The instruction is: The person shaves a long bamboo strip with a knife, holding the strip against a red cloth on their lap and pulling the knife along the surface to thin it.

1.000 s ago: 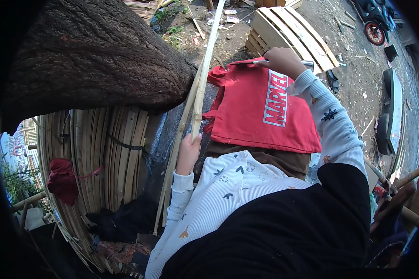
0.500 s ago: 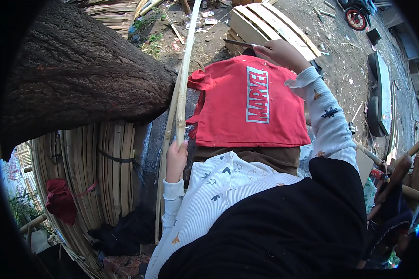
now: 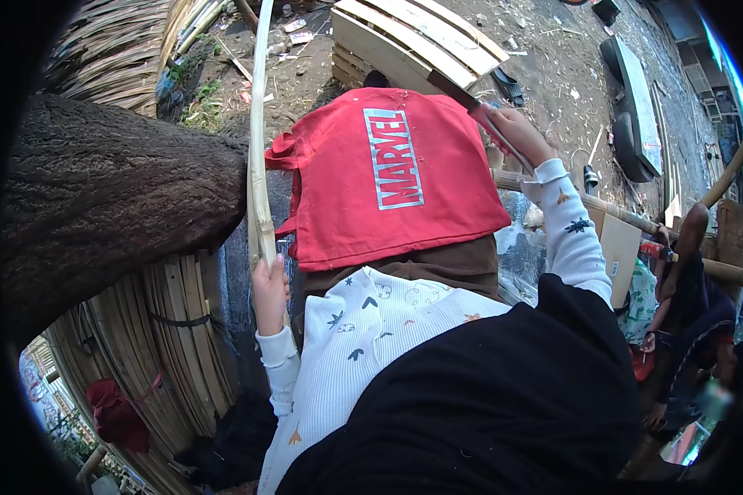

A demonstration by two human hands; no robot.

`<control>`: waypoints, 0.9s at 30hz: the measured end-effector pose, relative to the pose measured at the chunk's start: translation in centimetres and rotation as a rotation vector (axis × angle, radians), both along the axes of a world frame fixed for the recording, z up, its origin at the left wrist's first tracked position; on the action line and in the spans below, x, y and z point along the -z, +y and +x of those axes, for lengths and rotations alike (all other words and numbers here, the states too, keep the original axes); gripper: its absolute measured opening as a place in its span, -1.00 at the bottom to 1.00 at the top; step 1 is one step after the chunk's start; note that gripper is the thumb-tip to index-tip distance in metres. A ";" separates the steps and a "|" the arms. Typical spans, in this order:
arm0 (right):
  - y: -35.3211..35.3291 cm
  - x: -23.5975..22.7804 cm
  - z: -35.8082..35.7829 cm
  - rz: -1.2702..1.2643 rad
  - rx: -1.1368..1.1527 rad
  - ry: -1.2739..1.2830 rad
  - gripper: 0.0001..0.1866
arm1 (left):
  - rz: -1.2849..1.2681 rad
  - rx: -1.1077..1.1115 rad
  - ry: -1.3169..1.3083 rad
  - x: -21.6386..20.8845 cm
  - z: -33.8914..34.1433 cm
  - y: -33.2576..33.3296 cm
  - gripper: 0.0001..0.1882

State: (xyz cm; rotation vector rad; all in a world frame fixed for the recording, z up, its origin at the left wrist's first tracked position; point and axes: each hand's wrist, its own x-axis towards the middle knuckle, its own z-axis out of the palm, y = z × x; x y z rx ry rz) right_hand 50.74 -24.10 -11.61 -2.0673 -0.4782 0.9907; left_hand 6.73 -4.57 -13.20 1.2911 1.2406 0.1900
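Note:
My left hand point(image 3: 271, 290) is closed round the lower part of a long pale bamboo strip point(image 3: 258, 157), which rises upright past the top of the view. In my right hand point(image 3: 520, 136) is a knife point(image 3: 452, 89) with a dark, broad blade. It points up and to the left, apart from the strip. Over my lap lies a red cloth bag point(image 3: 458, 173) with a printed front and its handles on the left side. The knife's blade is just above the bag's far right corner.
A thick tree trunk point(image 3: 132, 177) stands close on the left, above a bundle of bamboo slats point(image 3: 182, 305). Ahead is a wooden crate point(image 3: 388, 37). Another person point(image 3: 677, 330) sits at the right, near a bamboo pole point(image 3: 619, 216) and a cardboard piece point(image 3: 617, 252).
The view has swung to the right. My right hand has come down toward me, and the knife has turned from nearly level to slanting. My left hand still grips the bamboo strip.

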 end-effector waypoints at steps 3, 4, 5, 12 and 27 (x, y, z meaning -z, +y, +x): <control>-0.2 -1.0 -2.4 -0.128 -0.410 -0.093 -0.49 | 0.025 0.001 0.045 -0.3 0.6 0.0 -0.73; 0.0 -0.9 -2.3 -0.124 -0.413 -0.086 -0.49 | 0.009 0.007 0.020 -0.5 0.9 0.1 -0.75; -0.2 -0.8 -1.9 -0.163 -0.418 -0.143 -0.48 | -0.009 0.017 -0.008 -0.6 1.1 0.1 -0.77; -0.2 1.0 -0.9 0.034 0.068 -0.229 -0.47 | 0.033 0.042 0.039 -0.4 0.7 -0.2 -0.79; 1.8 0.4 -2.3 0.029 -0.058 -0.353 -0.50 | 0.007 0.020 0.005 0.3 0.0 -0.2 -0.79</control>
